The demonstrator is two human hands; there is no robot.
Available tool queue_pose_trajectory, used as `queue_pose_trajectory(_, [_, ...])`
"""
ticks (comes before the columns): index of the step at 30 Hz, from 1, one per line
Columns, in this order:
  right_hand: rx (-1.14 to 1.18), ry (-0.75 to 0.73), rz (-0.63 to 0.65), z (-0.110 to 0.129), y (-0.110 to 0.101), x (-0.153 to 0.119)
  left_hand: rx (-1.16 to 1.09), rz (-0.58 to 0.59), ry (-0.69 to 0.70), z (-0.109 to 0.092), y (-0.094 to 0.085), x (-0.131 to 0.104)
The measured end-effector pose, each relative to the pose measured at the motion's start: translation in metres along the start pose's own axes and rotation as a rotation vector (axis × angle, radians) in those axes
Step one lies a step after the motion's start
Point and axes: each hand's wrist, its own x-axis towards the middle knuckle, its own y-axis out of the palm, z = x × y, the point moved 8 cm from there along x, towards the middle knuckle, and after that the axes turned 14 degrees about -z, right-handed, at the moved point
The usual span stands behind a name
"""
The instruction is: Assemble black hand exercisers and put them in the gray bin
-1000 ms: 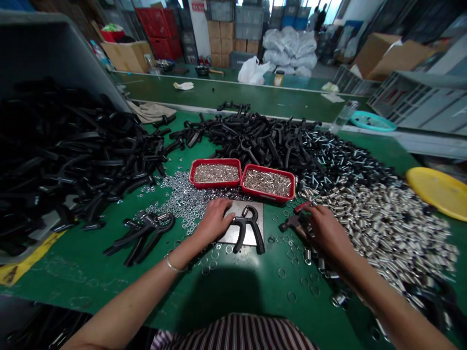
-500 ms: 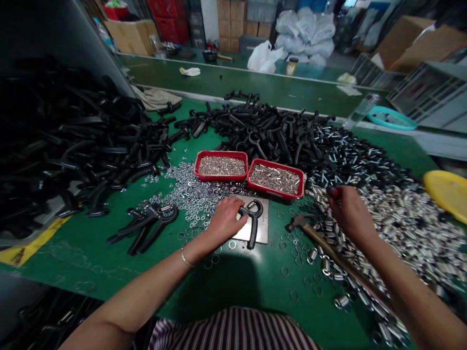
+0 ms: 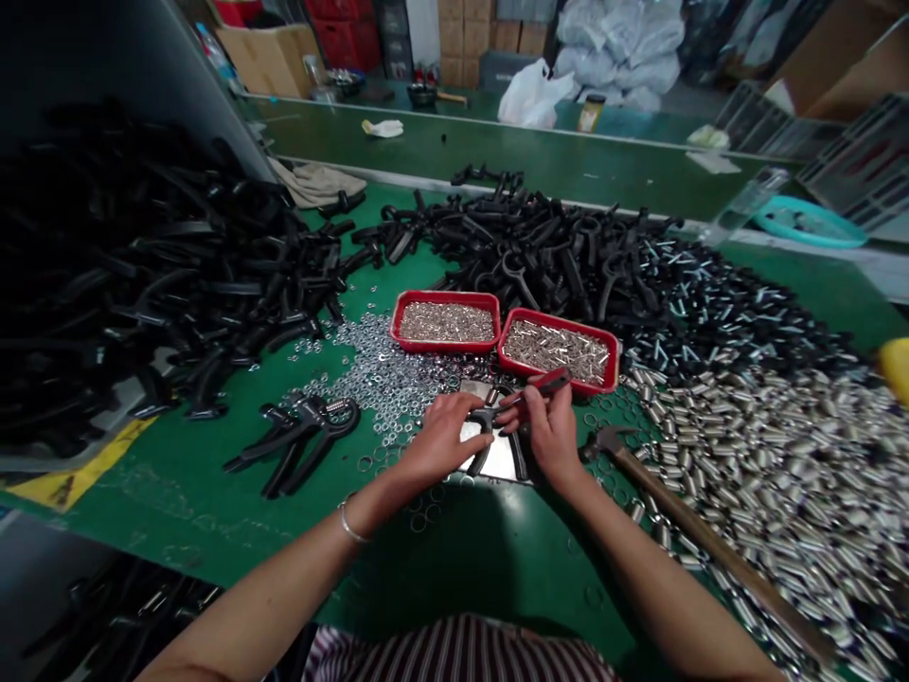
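Observation:
My left hand (image 3: 449, 436) is closed around the upper left part of a black hand grip (image 3: 481, 457), whose handles point toward me over a small metal plate (image 3: 501, 460). My right hand (image 3: 555, 438) grasps what looks like a screwdriver (image 3: 551, 381) with a dark red and black handle. Its thin shaft points left to the top of the grip, where my fingers partly hide the joint. Left of my hands lie assembled hand grips (image 3: 305, 436) with a coil spring showing.
Red trays (image 3: 446, 347) of small metal pins stand behind the plate. A hammer (image 3: 682, 511) lies at right, beside heaped metal springs (image 3: 767, 445). Loose nuts (image 3: 376, 369) and thin rings are scattered about. Black handle parts (image 3: 525, 246) pile up behind and at left.
My right hand has moved left from above the springs to the hand grip, bringing the screwdriver with it. My left hand stays on the grip. The view has shifted slightly.

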Motion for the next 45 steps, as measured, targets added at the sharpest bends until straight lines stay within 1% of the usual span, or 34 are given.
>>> queue_pose_trajectory(5, [-0.017, -0.008, -0.043, 0.002, -0.005, 0.005, -0.032, 0.036, -0.021, 0.005, 0.005, 0.005])
queue_pose_trajectory(14, [-0.179, -0.005, 0.013, 0.001, 0.0, 0.008, -0.059, 0.031, -0.019, 0.006, 0.004, 0.006])
queue_pose_trajectory(20, [-0.267, -0.049, -0.007, 0.004, -0.002, 0.003, -0.048, 0.039, -0.028, 0.005, 0.004, 0.006])
queue_pose_trajectory(22, [-0.361, -0.08, -0.001, 0.003, -0.002, 0.002, -0.04, 0.04, -0.033, 0.005, 0.004, 0.005])
queue_pose_trajectory(24, [-0.507, -0.137, 0.033, 0.002, 0.001, 0.002, -0.031, 0.04, -0.028, 0.004, 0.004, 0.004])
queue_pose_trajectory(26, [-0.637, -0.195, 0.086, 0.005, 0.009, 0.003, -0.024, 0.04, -0.02, 0.003, 0.004, 0.004])
queue_pose_trajectory(27, [-0.666, -0.218, 0.115, 0.008, 0.014, 0.003, -0.02, 0.038, -0.016, 0.003, 0.004, 0.004])
queue_pose_trajectory(29, [-0.617, -0.236, 0.173, 0.019, 0.026, 0.001, -0.005, 0.031, -0.014, 0.002, 0.004, 0.005])
queue_pose_trajectory(31, [-0.438, -0.204, 0.184, 0.033, 0.032, -0.004, 0.02, 0.022, -0.015, 0.002, 0.004, 0.006])
queue_pose_trajectory(32, [-0.33, -0.172, 0.171, 0.039, 0.03, -0.006, 0.03, 0.02, -0.014, 0.002, 0.004, 0.006])
queue_pose_trajectory(34, [-0.192, -0.104, 0.122, 0.044, 0.017, -0.008, 0.033, 0.033, -0.004, -0.001, 0.004, 0.004])
queue_pose_trajectory(35, [-0.203, -0.084, 0.106, 0.043, 0.006, -0.009, 0.028, 0.049, 0.003, -0.002, 0.004, 0.002])
queue_pose_trajectory(36, [-0.28, -0.077, 0.114, 0.039, -0.007, -0.009, 0.021, 0.071, 0.012, -0.004, 0.004, 0.0])
queue_pose_trajectory(37, [-0.412, -0.082, 0.145, 0.033, -0.02, -0.009, 0.014, 0.091, 0.026, -0.006, 0.002, 0.0])
queue_pose_trajectory(39, [-0.77, -0.119, 0.272, 0.018, -0.047, -0.012, 0.011, 0.107, 0.08, -0.011, -0.005, 0.004])
queue_pose_trajectory(40, [-0.93, -0.148, 0.333, 0.013, -0.06, -0.014, 0.021, 0.091, 0.118, -0.012, -0.011, 0.012])
queue_pose_trajectory(41, [-1.058, -0.189, 0.366, 0.012, -0.072, -0.014, 0.044, 0.058, 0.153, -0.011, -0.019, 0.023])
queue_pose_trajectory(42, [-1.147, -0.244, 0.357, 0.016, -0.082, -0.013, 0.088, 0.009, 0.181, -0.008, -0.029, 0.039])
queue_pose_trajectory(43, [-1.199, -0.312, 0.312, 0.026, -0.088, -0.009, 0.159, -0.048, 0.192, -0.001, -0.039, 0.057])
queue_pose_trajectory(44, [-1.219, -0.388, 0.249, 0.039, -0.089, -0.003, 0.258, -0.102, 0.182, 0.008, -0.049, 0.077])
queue_pose_trajectory(45, [-1.208, -0.461, 0.201, 0.052, -0.085, 0.004, 0.376, -0.142, 0.157, 0.019, -0.058, 0.097])
